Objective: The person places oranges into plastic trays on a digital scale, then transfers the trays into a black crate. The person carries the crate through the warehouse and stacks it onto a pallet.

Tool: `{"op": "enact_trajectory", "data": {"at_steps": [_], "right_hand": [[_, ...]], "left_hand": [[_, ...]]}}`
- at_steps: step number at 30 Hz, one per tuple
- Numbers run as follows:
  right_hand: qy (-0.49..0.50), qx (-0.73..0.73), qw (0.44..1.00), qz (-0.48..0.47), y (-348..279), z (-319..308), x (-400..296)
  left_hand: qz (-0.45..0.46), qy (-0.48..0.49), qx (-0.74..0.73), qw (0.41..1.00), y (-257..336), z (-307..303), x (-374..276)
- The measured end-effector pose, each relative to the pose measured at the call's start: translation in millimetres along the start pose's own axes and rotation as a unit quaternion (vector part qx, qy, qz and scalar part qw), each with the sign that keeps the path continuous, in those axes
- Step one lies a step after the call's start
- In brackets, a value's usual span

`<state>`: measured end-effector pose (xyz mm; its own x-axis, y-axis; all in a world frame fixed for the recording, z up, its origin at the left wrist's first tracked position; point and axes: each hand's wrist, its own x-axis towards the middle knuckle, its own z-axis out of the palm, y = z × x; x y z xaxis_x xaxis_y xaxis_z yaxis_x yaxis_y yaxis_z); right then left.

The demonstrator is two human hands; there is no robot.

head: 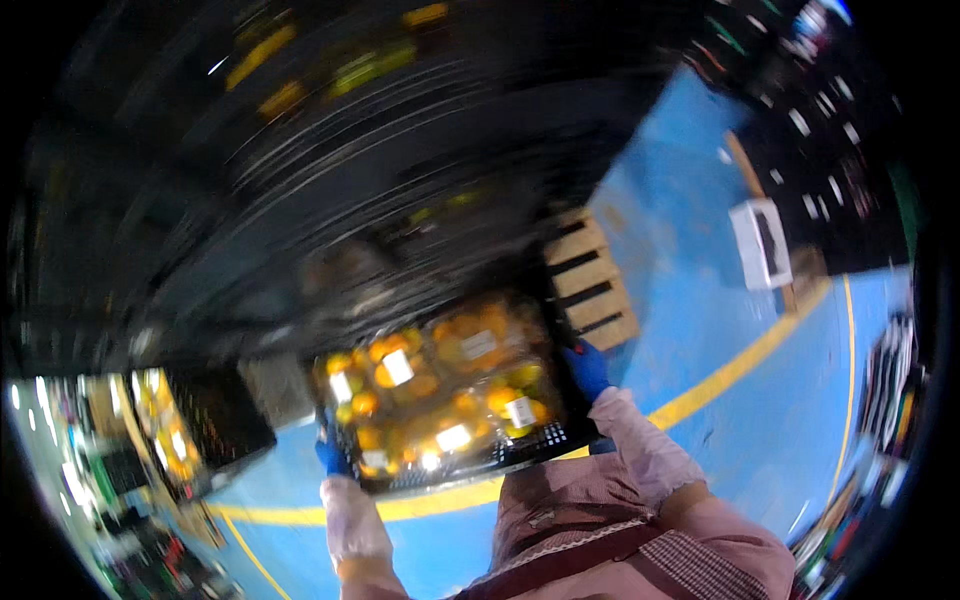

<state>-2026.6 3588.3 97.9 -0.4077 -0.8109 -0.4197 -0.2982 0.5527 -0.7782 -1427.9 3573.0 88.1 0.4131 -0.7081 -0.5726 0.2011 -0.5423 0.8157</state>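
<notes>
Between my two hands is a black plastic crate (491, 465), held in front of my body above the floor. Inside lie several clear packs of orange and yellow-green fruit (457, 367), some bearing white labels. My left hand (332, 454), in a blue glove, grips the crate's left end. On the right end, my right hand (589, 369), also blue-gloved, has hold of the crate's side. The fingers are partly hidden by the crate walls, and motion blurs the view.
Dark stacked crates (315, 187), blurred, fill the space ahead. A wooden pallet (592, 285) lies right of them on the blue floor (675, 195). Farther right sits a white box (760, 244). At left stands another black crate (217, 420) near orange packs (169, 427). Yellow lines (735, 375) cross the floor.
</notes>
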Motion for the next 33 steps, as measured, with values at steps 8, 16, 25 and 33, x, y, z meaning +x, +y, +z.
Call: {"op": "enact_trajectory", "data": {"at_steps": [8,16,25,33], "right_hand": [[0.022,-0.061,0.998,0.015,-38.5,4.1,-12.1],[-0.011,-0.012,1.000,0.008,-28.1,3.5,-8.0],[0.006,-0.003,1.000,0.018,-27.4,10.2,-12.6],[-0.057,-0.027,0.997,0.051,-34.2,-4.1,-9.5]], "left_hand": [[0.004,0.078,0.230,0.970,21.5,-36.0,41.5],[-0.045,0.108,0.344,0.932,22.4,-50.9,52.5],[-0.076,0.144,0.443,0.882,27.9,-33.9,18.5],[0.013,0.196,0.709,0.677,47.4,-12.3,4.4]]}}
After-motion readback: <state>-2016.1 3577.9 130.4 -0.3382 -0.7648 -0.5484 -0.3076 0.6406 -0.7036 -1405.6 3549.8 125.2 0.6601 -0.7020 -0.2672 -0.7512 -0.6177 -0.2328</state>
